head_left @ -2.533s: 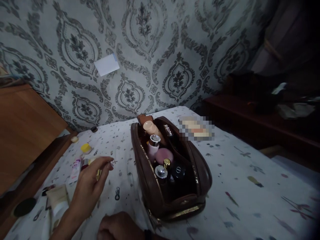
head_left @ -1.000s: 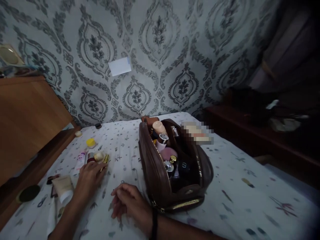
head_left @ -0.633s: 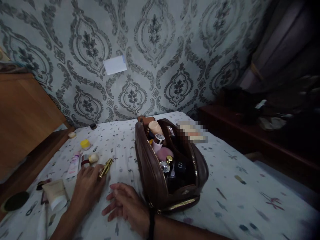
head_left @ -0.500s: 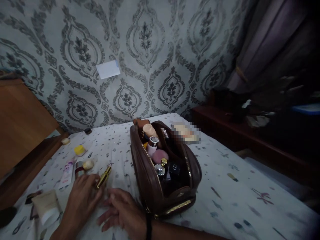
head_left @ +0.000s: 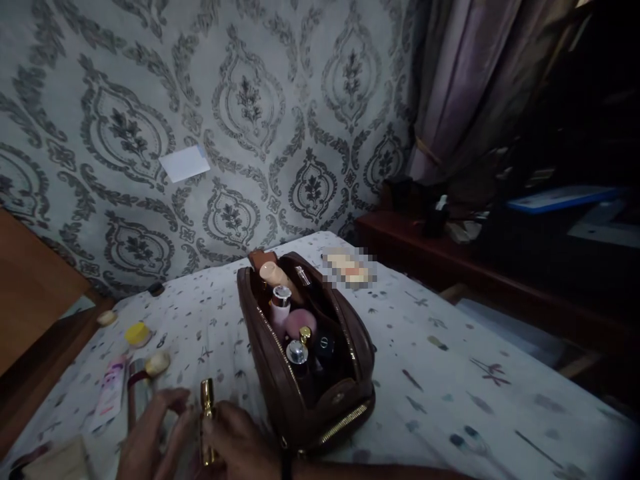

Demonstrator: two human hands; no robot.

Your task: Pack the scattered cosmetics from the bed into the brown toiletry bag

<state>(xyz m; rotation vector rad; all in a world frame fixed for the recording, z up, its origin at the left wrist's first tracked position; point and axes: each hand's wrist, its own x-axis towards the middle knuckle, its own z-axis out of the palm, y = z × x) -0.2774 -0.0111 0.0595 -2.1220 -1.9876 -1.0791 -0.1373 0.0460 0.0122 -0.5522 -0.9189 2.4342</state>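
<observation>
My right hand (head_left: 245,437) has its fingers closed round a slim gold tube (head_left: 207,393), which stands roughly upright beside the bag. Just left of the tube is my left hand (head_left: 157,433), its fingers curved and apart with nothing held between them. A brown leather bag (head_left: 273,393) sits unzipped on the patterned sheet, right of both hands. Inside it are a pink bottle (head_left: 281,310), a beige-capped bottle (head_left: 270,271), a round pink item (head_left: 301,324), a black box (head_left: 325,343) and a silver-capped bottle (head_left: 297,353).
On the sheet (head_left: 430,400) at left lie a yellow-lidded jar (head_left: 137,334), a white-and-pink tube (head_left: 111,390), a cylinder (head_left: 139,383), a small round jar (head_left: 158,363) and a beige tube (head_left: 60,460). A pixelated item (head_left: 349,268) lies behind the bag.
The gold tube has passed from my left hand to my right hand and is now more upright. My left hand has opened. The view has shifted right, so the bag appears further left.
</observation>
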